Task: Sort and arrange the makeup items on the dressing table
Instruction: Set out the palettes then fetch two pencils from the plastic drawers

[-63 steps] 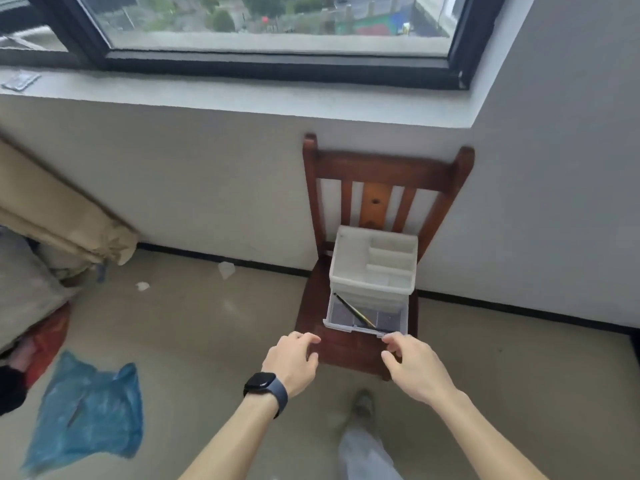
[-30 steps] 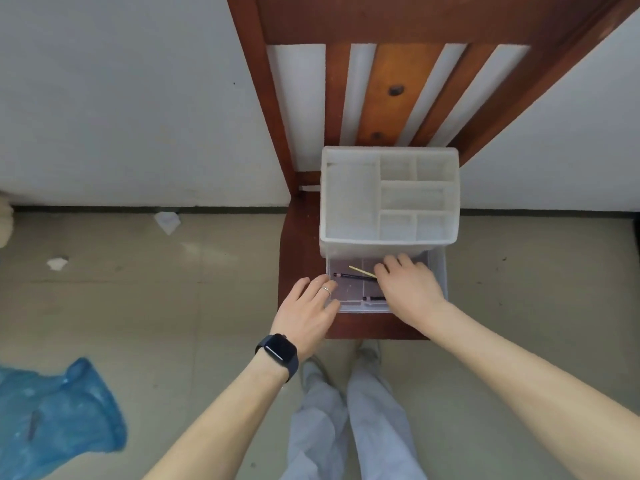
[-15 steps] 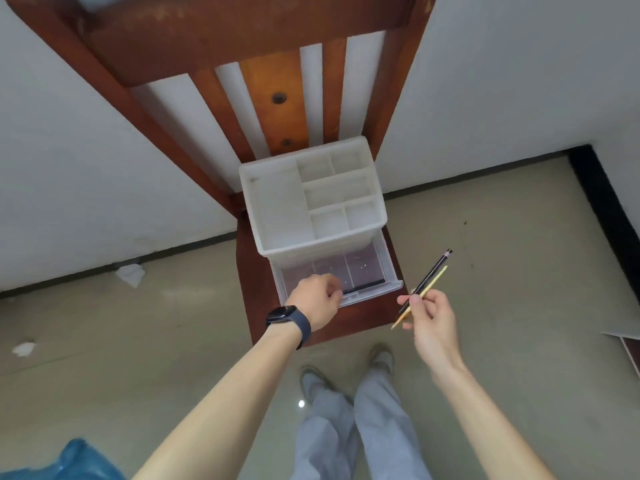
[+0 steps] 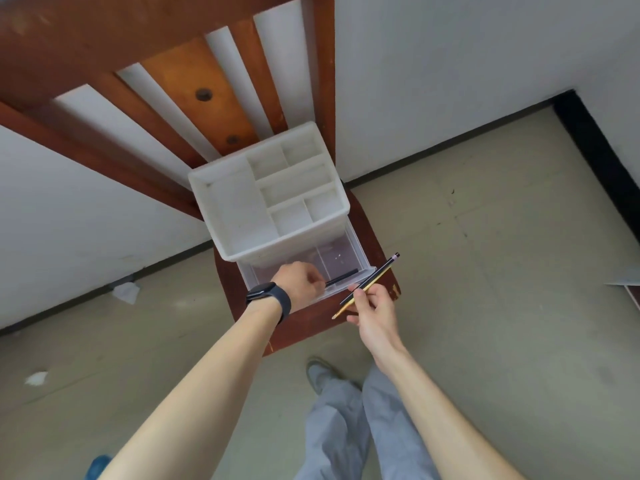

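Your left hand reaches into the open drawer of the white organizer on the chair, fingers curled round the end of a black pencil lying there. Your right hand pinches two pencils just beside the drawer's front.

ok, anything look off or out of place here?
The white organiser sits on a wooden chair seat, no dressing table in view, its clear drawer pulled open. Crumpled paper scraps litter the floor left of the chair. The seat's front right corner looks chipped.
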### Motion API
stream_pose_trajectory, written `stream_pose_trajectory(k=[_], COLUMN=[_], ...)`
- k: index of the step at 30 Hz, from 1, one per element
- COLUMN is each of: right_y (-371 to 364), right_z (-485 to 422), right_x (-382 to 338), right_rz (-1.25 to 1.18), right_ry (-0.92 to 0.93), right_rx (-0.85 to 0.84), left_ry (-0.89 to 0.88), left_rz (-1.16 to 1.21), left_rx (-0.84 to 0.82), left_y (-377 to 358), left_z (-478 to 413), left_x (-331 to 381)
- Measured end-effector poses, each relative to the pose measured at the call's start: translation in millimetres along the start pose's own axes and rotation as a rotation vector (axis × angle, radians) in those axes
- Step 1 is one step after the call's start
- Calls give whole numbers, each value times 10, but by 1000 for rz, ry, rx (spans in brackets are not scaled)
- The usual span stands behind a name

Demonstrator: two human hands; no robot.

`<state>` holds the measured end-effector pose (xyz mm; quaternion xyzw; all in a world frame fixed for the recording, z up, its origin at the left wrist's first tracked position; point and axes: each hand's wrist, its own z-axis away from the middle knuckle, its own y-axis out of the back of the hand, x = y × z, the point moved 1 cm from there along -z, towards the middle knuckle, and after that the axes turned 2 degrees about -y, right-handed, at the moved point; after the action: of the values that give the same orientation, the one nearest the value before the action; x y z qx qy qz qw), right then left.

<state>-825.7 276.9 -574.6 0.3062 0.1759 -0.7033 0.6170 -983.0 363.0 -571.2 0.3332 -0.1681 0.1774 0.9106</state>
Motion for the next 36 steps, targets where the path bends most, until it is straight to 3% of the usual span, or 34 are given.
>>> stream_pose_trajectory(k=[7,10,12,15,18,20,23,29,36], right_y=[45,103,174,313,467,556,610,497,293], right_z=[36,79,118,177,192,153,-3,-505,-1113], right_x=[-69,-72,-30,114,336,511,723,814,848], right_rz=[91,123,132,162,228,353,614,810,854], right_ry=[47,99,119,119,68,14,-15,128,310], right_rx=[-49,-67,-61,-26,-9,-30,-52,-27,-17], left_ry=[-72,-126,-156,-129,79,309,511,524,428], left_rz=[-34,33,127,370,700,896,859,621,680], left_rx=[54,177,317,682,998,1081,983,577,623], left_y=[-6,11,45,67,-76,-299,-822,-1580,-1816], left_z=[128,319,524,920,1245,1382,1408,960,217], left_x=[-20,-56,-83,-205,-446,-668,-1015,-1242,-1184])
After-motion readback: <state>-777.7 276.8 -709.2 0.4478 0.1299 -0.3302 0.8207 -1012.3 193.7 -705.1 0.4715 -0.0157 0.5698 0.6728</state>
